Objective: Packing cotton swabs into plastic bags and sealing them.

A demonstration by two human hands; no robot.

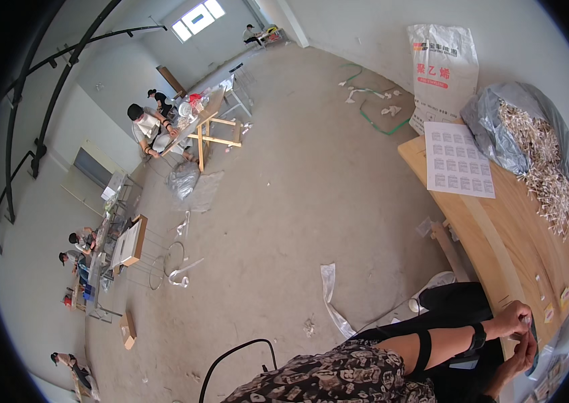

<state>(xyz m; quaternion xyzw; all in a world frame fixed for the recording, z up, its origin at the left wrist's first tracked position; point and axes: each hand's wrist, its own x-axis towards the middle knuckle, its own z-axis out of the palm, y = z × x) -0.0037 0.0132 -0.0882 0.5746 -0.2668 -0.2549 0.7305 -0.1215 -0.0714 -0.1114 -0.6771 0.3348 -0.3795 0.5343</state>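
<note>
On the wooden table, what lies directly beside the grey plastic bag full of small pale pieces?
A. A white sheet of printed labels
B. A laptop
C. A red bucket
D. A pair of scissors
A: the white sheet of printed labels lies flat on the wooden table, left of the grey plastic bag.

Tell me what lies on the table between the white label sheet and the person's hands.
In the head view, between label sheet and hands: mostly bare wood tabletop.

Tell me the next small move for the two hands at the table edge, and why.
Probably set the small dark piece down on the wooden table beside the small yellow packets. The left hand and right hand pinch it together at the edge, and the packets lie in a row just beyond them.
</note>
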